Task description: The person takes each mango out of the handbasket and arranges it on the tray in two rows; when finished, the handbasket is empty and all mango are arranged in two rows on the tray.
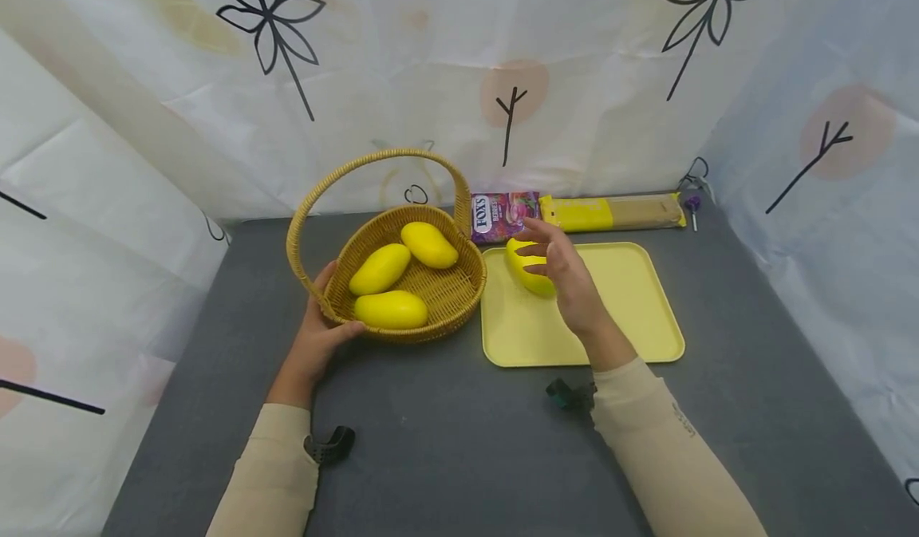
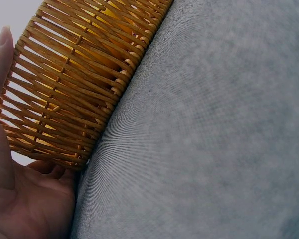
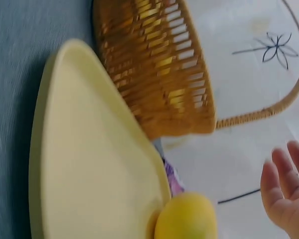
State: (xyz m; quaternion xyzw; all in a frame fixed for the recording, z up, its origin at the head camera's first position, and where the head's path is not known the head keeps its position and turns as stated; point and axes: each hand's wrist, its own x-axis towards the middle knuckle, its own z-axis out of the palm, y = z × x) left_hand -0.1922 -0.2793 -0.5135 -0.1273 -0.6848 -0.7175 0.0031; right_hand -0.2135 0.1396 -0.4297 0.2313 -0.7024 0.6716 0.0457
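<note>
In the head view, my left hand (image 1: 317, 347) grips the near left side of a wicker basket (image 1: 448, 288), thumb at the rim. Three yellow mangoes (image 1: 391, 310) lie inside it. The left wrist view shows the basket's woven wall (image 2: 65, 84) against my palm. One more mango (image 1: 534, 284) rests on a yellow tray (image 1: 625, 306), near its far left corner. My right hand (image 1: 570, 286) is over this mango with fingers spread and nothing in them, hiding part of it. In the right wrist view the fingers stand apart from the mango (image 3: 186, 219).
Behind the tray lie a purple Fox's packet (image 1: 502, 216) and a long yellow pack (image 1: 610, 212). A small purple-headed item (image 1: 692, 210) is at the back right. Patterned curtains (image 1: 589, 106) enclose the grey table (image 1: 445, 441) at the back and sides.
</note>
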